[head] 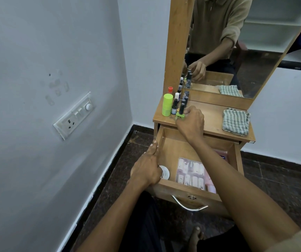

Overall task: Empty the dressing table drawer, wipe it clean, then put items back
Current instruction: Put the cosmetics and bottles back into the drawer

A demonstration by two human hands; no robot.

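Fingers of the right hand (191, 122) curl around a green nail polish bottle (180, 114) standing on the dressing table top (213, 120), at the near end of a cluster of small bottles (179, 99) beside a lime green tube (167, 104). Left hand (148, 170) grips the left wall of the open drawer (191, 192), its fingers lying along the rim. Inside the drawer, between the forearms, lie a clear case of press-on nails (191, 172) and a round white jar (164, 172), half hidden by the left hand. Pink items under the right forearm are too covered to identify. A striped cloth (236, 121) rests well to the right.
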